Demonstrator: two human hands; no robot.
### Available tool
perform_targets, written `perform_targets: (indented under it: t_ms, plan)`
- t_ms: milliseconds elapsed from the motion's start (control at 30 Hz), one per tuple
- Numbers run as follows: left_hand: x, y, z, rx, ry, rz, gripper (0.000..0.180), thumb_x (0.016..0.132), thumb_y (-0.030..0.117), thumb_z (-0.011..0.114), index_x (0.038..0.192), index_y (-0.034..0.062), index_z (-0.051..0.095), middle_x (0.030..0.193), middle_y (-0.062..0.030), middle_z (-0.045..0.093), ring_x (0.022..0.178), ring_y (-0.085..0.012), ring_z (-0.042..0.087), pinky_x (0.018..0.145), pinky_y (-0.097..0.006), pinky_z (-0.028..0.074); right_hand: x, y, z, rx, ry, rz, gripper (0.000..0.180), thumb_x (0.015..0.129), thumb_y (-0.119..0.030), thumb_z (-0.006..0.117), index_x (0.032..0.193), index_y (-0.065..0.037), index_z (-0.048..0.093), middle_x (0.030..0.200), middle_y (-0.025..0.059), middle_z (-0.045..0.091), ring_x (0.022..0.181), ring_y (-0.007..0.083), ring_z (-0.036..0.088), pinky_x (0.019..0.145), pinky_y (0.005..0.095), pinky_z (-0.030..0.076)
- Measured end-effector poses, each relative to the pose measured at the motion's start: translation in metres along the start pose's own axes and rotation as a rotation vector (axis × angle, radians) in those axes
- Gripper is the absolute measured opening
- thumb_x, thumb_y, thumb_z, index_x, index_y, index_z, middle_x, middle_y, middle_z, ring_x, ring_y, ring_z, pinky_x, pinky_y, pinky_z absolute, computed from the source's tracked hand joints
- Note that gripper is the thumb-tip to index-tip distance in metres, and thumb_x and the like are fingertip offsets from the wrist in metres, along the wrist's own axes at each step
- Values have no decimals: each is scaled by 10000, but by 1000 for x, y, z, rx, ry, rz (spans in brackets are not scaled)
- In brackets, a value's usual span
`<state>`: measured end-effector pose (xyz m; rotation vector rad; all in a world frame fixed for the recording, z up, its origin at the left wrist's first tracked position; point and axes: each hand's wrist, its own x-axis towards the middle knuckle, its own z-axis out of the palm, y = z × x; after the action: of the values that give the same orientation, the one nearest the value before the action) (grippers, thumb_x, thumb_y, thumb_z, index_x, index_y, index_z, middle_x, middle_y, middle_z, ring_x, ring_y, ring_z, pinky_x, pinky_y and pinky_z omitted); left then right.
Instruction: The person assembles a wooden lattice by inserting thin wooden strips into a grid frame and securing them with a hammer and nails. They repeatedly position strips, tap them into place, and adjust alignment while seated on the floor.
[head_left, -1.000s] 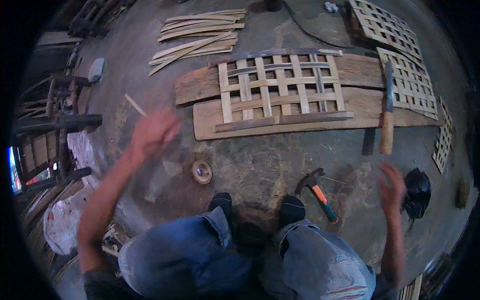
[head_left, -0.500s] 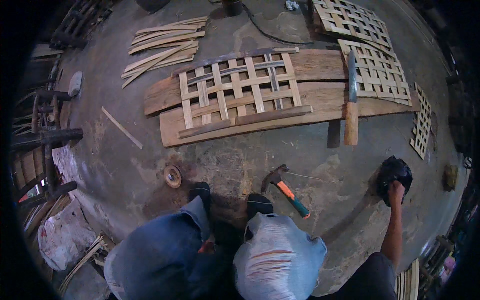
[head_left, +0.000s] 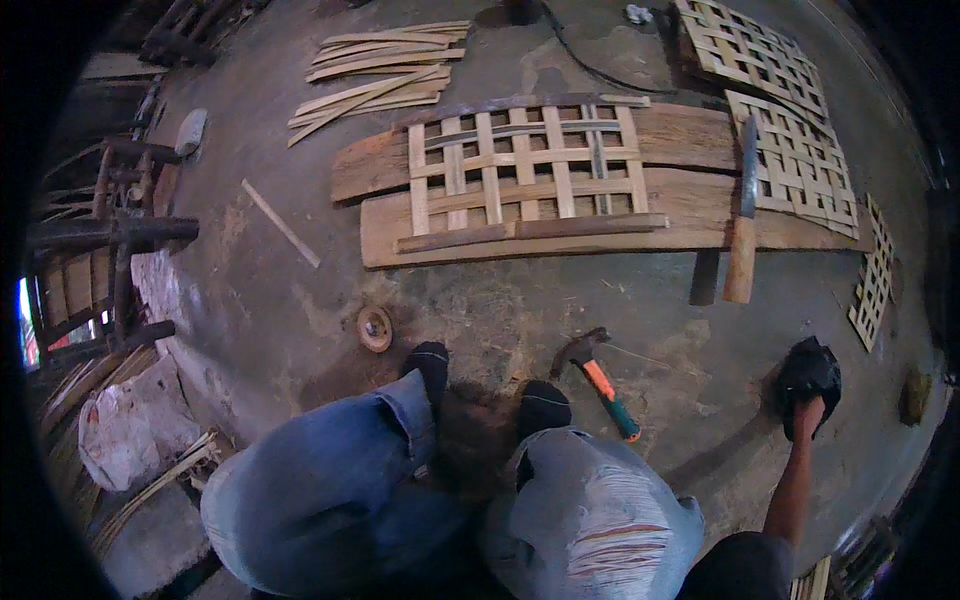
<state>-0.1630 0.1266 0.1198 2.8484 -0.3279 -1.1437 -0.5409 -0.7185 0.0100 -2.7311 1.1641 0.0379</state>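
Black plastic bag (head_left: 808, 366) sat on the floor (head_left: 480, 290) off to the person's R, w/ the R hand (head_left: 808, 413) pushed into it to abt the wrist; fingers were hidden, so couldn't tell how far open they were or if they had hold of anything. L hand was out of view, so couldn't tell its state either. Hammer (head_left: 600, 380) (orange-and-green handle) lay btwn bag and R foot (head_left: 545, 408). Farther off, a knife (head_left: 741, 245) lay across two planks (head_left: 690, 205), wooden handle jutting past the near edge; a woven panel (head_left: 522, 163) rested on them to its L.
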Motion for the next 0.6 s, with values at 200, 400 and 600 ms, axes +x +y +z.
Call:
perform_targets:
  t_ms: [200, 400, 600]
  plan:
    - [-11, -4, 12, -8, -65, -38, 356, 926, 245, 623, 1253, 104, 637, 1102, -154, 696, 1003, -338, 671, 848, -428, 553, 11, 50, 22, -208, 20, 70, 335, 868, -227, 649, 1104, 10, 660, 1008, 260, 699, 944, 462, 665, 795, 510, 520]
    - [-27, -9, 18, 11, -135, -88, 367, 934, 249, 616, 1272, 108, 633, 1097, -155, 699, 995, -334, 676, 837, -425, 557, 17, 49, 34, -57, 35, -12, 319, 873, -242, 641, 1067, 8, 678, 1018, 261, 696, 961, 466, 659, 808, 514, 517]
    - [-10, 0, 10, 86, -243, -94, 378, 942, 253, 610, 1291, 111, 629, 1092, -155, 702, 986, -331, 681, 827, -421, 562, 7, 62, 21, 5, 169, 90, 303, 870, -244, 644, 1030, 9, 691, 982, 243, 705, 942, 454, 667, 805, 507, 515]
